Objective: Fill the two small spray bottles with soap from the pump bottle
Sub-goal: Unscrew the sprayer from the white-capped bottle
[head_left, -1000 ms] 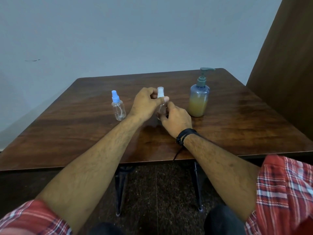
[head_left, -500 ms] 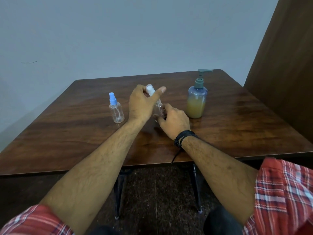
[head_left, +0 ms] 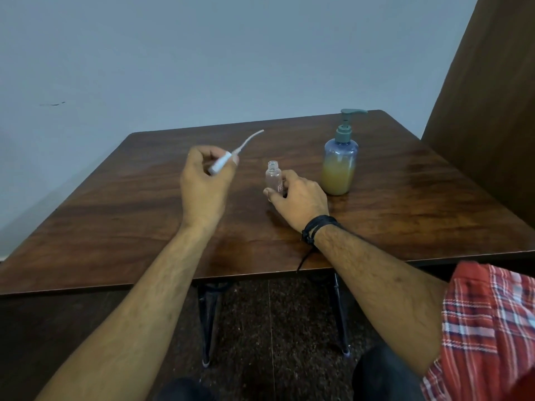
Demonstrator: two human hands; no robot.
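one small clear plastic spray bottle (head_left: 274,177) stands uncapped near you on the brown wooden table (head_left: 115,215), your right hand (head_left: 299,198) curled round it. your left hand (head_left: 204,180) pinches its white spray head with dip tube (head_left: 231,156), lifted clear. one blue pump bottle of amber soap (head_left: 340,166) stands farther back, untouched. no soap transferred yet. the second spray bottle is not visible.

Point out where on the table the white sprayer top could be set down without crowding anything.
Bare wood lies along the table edge right of the pump bottle, and in the near-left stretch below the left hand, which holds the sprayer top. It is crowded between the open small bottle, gripped by the right hand, and the pump bottle.
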